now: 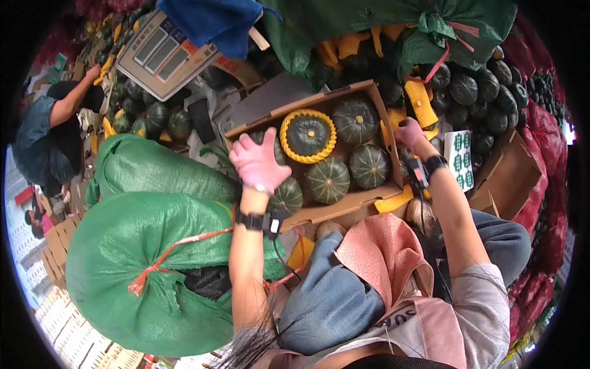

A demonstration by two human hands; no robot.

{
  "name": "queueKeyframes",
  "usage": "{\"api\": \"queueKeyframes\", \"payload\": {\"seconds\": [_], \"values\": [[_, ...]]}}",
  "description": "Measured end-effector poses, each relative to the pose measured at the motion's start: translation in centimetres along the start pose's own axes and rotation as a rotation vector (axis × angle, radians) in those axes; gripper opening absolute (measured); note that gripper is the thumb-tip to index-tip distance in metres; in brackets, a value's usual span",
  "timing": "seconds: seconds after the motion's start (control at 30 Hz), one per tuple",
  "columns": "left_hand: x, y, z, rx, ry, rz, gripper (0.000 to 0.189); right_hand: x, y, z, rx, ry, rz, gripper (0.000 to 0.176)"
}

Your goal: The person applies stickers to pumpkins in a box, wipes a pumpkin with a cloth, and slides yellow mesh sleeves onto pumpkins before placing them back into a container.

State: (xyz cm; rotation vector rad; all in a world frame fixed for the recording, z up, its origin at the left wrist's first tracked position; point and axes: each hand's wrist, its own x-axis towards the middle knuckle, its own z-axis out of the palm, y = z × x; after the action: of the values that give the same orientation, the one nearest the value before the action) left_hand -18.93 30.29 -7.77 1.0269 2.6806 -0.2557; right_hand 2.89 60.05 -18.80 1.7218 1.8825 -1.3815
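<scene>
A cardboard box (319, 211) in front of me holds several dark green squashes (327, 179). One squash (309, 132) sits in a yellow foam net (284, 136). My left hand (259, 161), in a pink glove, lies with fingers spread over the box's left end, above squashes it partly covers. Just outside the box's right wall, my right hand (410, 133), also gloved, has its fingers curled in beside yellow foam nets (420, 103). What those fingers hold, if anything, is hidden.
Full green sacks (153, 246) stand at left. A weighing scale (165, 56) is at upper left, near another person (49, 132). Loose squashes (470, 89) pile at upper right, by a sticker sheet (458, 158) and an open carton (509, 169). Red mesh sacks (544, 141) line the right.
</scene>
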Motion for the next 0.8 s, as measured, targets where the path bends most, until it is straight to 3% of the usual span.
{"api": "queueKeyframes", "payload": {"seconds": [0.07,0.1,0.13,0.2,0.27,0.33,0.4,0.47,0.53,0.6,0.67,0.73,0.77,0.8], "values": [[-1.7,0.6,-1.8,0.117,0.028,-0.075,0.089,-5.3,-2.1,-2.7,0.149,0.003,-0.01,0.04],[-2.8,0.8,-2.8,0.046,0.139,-0.084,0.088,-6.4,-1.9,-3.7,0.245,0.076,-0.141,0.036],[-3.5,1.0,-3.2,-0.072,0.339,-0.044,0.085,-7.4,-1.8,-4.5,0.33,0.146,-0.273,0.032],[-3.0,2.1,-4.7,-0.258,0.542,0.11,0.083,-10.5,-3.2,-5.0,0.276,0.33,-0.566,0.027],[-1.5,4.3,-4.1,-0.419,0.673,0.294,0.079,-11.1,-3.2,-3.3,0.409,0.38,-0.638,0.025],[-0.3,6.8,-3.3,-0.285,0.457,0.372,0.072,-11.8,-3.7,-2.1,0.217,0.561,-0.719,0.018],[-0.5,8.2,-3.3,-0.279,0.377,0.463,0.065,-15.6,-6.5,-1.4,0.148,0.646,-0.802,0.018],[-1.6,8.3,-4.5,-0.546,0.435,0.703,0.066,-17.9,-7.8,-0.6,0.013,0.625,-0.972,0.019],[-2.9,8.7,-4.7,-1.11,0.321,0.827,0.062,-19.2,-8.0,0.8,0.103,0.374,-1.022,0.021],[-4.0,9.2,-4.4,-1.126,0.379,0.702,0.06,-20.4,-8.4,0.7,0.416,-0.303,-0.938,0.025],[-4.4,8.0,-4.1,-1.15,0.421,0.624,0.053,-21.5,-8.7,1.1,0.796,-0.596,-0.708,0.038],[-4.5,6.8,-3.8,-1.288,0.201,0.745,0.041,-21.9,-8.8,1.5,0.85,-0.688,-0.619,0.04],[-4.5,6.9,-3.1,-1.288,0.203,0.741,0.041,-22.1,-8.9,2.0,0.665,-0.573,-0.659,0.041],[-4.5,7.4,-2.1,-1.335,0.405,0.753,0.039,-22.3,-9.1,2.6,0.48,-0.453,-0.696,0.043]]}}
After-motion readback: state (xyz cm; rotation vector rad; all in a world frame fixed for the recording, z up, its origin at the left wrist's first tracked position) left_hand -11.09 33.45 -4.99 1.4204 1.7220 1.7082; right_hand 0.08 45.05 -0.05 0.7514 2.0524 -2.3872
